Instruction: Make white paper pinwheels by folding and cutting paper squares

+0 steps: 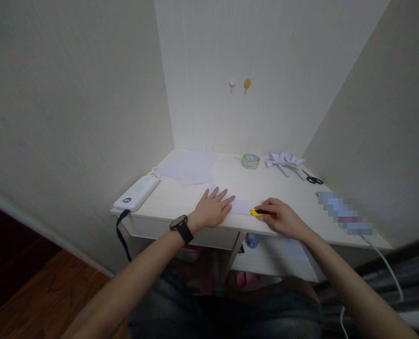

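My left hand [213, 207] lies flat with fingers spread, pressing on a small sheet of white paper [241, 206] near the desk's front edge. A dark watch is on that wrist. In my right hand [279, 217] is a yellow and black utility knife [261, 213], its front end at the right edge of the paper. Whether its blade is out is too small to tell.
More white paper sheets [193, 167] lie at the back left of the desk [230, 180]. A white power bank [137, 193] with a black cable sits left. Tape roll [250, 161], folded paper pieces [283, 160], black-handled scissors [314, 180] and a blurred device [343, 213] are right.
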{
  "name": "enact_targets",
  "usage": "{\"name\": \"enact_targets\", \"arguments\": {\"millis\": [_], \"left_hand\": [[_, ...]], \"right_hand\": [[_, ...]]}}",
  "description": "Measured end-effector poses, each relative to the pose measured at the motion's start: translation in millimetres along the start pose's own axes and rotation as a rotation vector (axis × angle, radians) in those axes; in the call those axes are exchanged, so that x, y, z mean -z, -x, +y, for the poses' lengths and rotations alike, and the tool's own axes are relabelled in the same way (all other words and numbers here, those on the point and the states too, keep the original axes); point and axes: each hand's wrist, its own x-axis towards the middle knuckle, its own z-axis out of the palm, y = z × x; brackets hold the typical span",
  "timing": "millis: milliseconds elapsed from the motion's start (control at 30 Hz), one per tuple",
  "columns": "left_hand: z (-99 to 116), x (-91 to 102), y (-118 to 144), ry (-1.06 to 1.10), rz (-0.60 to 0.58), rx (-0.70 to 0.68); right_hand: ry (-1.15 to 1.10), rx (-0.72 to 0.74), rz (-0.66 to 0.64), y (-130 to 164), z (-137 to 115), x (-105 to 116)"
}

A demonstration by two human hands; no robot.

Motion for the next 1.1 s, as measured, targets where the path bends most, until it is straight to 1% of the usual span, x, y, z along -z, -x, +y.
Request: {"name": "enact_targets", "arguments": {"millis": [100,233,300,567,800,1100], "left_hand": [[0,0.9,0,-0.016,0.000,-0.011],[-2,2.0,-3,-0.019,0.001,-0.095],[-3,0.8,-4,-0.008,-0.012,-0.113],[-6,-2.0,-5,-0.021,-0.046,-0.125],[-6,-1.0,-6,-0.021,-0.056,-0.139],[-7,-3.0,-6,-0.006,-0.033,-0.148]], "right_hand": [[0.012,-0.003,-0.007,-1,1,0],[0.012,0.004,-0.003,-3,4,-2],[0.006,0.021,0.008,-3,6,-4],[0.023,0.064,0.053,-4,3,-11],[-0.001,0.152,0.088,-7,12,-15],[-0.004,0.175,0.071,-13,15,-13]]}}
